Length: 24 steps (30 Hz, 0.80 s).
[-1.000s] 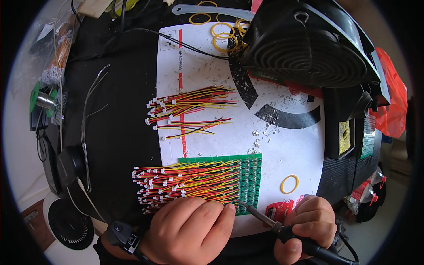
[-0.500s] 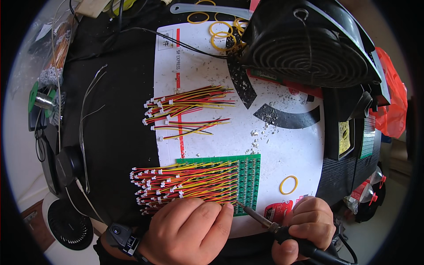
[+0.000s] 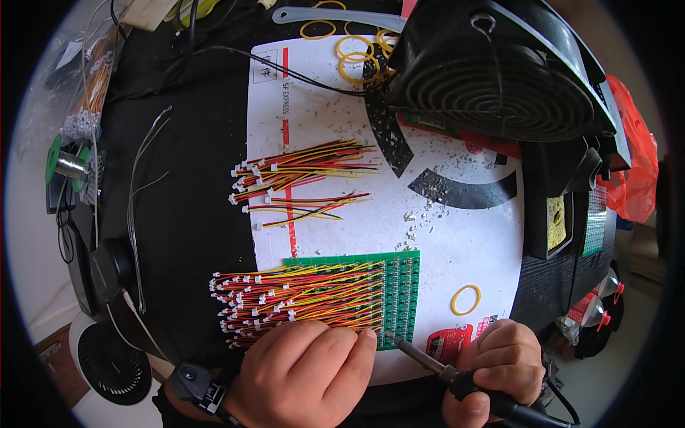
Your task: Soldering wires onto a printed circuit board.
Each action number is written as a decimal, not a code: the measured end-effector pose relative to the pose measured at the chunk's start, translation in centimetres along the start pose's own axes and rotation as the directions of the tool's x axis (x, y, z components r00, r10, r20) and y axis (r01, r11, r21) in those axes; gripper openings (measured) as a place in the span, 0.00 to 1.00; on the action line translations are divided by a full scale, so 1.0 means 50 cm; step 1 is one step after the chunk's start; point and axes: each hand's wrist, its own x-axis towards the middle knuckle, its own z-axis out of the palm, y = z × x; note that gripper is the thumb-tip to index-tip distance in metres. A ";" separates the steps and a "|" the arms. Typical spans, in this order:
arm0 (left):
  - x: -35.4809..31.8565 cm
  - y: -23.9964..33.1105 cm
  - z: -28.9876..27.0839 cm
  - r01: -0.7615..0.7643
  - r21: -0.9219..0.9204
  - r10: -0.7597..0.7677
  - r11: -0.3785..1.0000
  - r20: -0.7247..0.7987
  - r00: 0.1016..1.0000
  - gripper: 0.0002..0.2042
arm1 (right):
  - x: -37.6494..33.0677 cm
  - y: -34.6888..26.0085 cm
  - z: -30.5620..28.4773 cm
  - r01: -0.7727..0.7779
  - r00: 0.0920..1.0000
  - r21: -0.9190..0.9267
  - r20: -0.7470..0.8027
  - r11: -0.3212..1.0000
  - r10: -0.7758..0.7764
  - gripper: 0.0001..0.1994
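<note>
Our left hand (image 3: 303,374) presses flat on the wired green board (image 3: 399,299) at the white sheet's (image 3: 457,235) near edge, steadying it; our right hand (image 3: 499,371) fists the soldering iron (image 3: 428,360), tip at the board's corner.

— What has been moved since the earlier pictures?

— The soldering iron (image 3: 428,360) has been drawn back a little; its tip, earlier seen right at the fingertips of the left hand (image 3: 303,374), is now seen just clear of them, beside the lower right corner of the green board (image 3: 399,299).

— And the right hand (image 3: 499,367)?

— It has been shifted slightly, with the grip on the iron's handle kept closed. The left hand has been nudged a touch along the wires (image 3: 285,296).
</note>
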 end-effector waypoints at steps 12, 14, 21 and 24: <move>-0.004 -0.001 0.005 0.000 -0.052 -0.001 0.999 -0.025 1.000 0.11 | 0.008 -0.007 -0.009 -0.031 0.996 -0.013 0.089 0.999 0.032 0.10; -0.004 -0.004 0.005 -0.009 -0.051 0.008 0.999 -0.020 1.000 0.10 | -0.003 -0.004 0.002 -0.035 0.996 -0.020 0.087 0.999 0.037 0.10; -0.008 -0.001 0.012 -0.007 -0.042 0.005 0.999 -0.047 0.999 0.11 | -0.006 -0.003 0.001 -0.059 0.998 -0.103 -0.011 0.993 0.059 0.13; -0.007 0.000 0.012 -0.017 -0.023 0.015 1.000 -0.055 0.998 0.11 | 0.008 -0.007 -0.008 -0.036 0.994 -0.018 0.101 0.999 0.038 0.10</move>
